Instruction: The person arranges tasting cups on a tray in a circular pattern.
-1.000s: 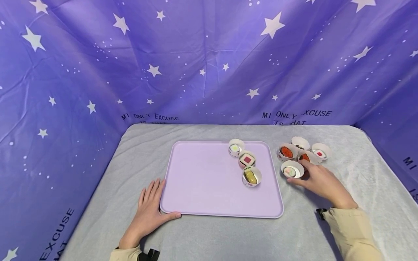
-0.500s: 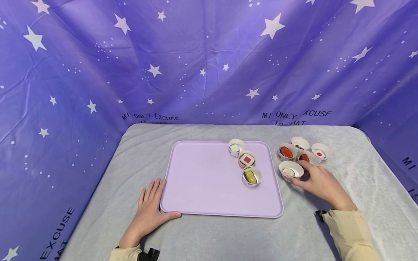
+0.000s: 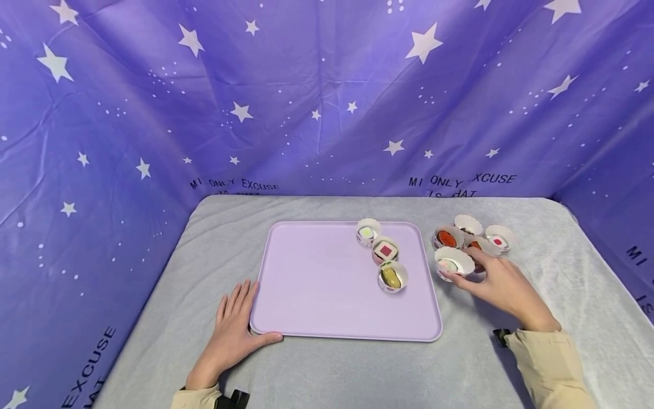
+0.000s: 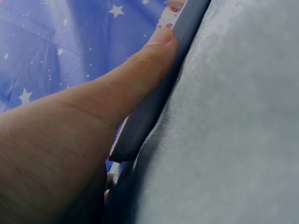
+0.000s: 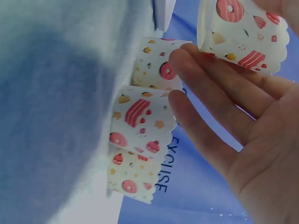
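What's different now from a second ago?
The right hand, already around the nearest paper cup beside the tray, now pinches it, apparently raised off the table. That cup has shifted slightly left, toward the tray. The left hand stays at the tray's corner; the tray, its three cups and the other cups look unmoved.

Clear from my head, murkier at my wrists

From my head, bright, even light covers the desk (image 3: 347, 369), a soft shadow lies beside my right sleeve (image 3: 549, 360), and the curtain (image 3: 286, 130) shows pale sheen. My left wrist's view is dimmer, the side of the tray (image 4: 138, 133) dark, the desk blurred. My right wrist's looks hazy and bluish, though prints on the cups (image 5: 142, 119) read clearly.
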`<state>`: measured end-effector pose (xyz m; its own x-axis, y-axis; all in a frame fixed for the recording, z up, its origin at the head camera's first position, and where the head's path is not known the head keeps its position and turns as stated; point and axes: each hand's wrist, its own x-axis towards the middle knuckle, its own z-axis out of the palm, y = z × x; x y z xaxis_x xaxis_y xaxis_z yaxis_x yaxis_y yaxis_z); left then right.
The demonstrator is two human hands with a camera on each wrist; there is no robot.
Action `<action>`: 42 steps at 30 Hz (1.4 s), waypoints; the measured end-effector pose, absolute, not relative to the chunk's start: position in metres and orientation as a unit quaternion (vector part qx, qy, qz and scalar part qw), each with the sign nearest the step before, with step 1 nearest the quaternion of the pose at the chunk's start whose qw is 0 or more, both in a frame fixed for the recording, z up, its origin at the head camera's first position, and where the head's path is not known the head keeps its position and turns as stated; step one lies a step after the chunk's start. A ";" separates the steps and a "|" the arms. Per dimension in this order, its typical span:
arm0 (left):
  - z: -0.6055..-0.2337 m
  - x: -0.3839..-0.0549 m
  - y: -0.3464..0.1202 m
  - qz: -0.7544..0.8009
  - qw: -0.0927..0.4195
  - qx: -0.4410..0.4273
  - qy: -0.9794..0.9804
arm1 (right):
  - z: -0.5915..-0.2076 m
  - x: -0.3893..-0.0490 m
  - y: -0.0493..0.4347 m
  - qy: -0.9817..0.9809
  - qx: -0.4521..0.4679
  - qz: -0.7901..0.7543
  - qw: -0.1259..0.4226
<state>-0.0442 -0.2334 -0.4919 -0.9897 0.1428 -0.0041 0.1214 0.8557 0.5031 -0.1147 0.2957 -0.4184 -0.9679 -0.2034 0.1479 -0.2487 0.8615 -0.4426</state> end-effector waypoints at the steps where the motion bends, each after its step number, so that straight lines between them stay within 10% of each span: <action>1: -0.492 -0.044 -0.233 0.260 0.021 0.068 0.963 | -0.417 -0.114 0.295 -0.963 0.118 0.237 0.047; 42: -0.493 -0.045 -0.234 0.259 0.009 0.075 0.963 | -0.394 -0.120 0.216 -0.932 0.262 0.241 0.071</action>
<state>-0.0452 -0.2341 -0.4934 -0.9886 0.1492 0.0214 0.1398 0.8549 0.4996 -0.1195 0.2165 -0.3941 -0.8524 -0.4547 0.2581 -0.5229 0.7460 -0.4124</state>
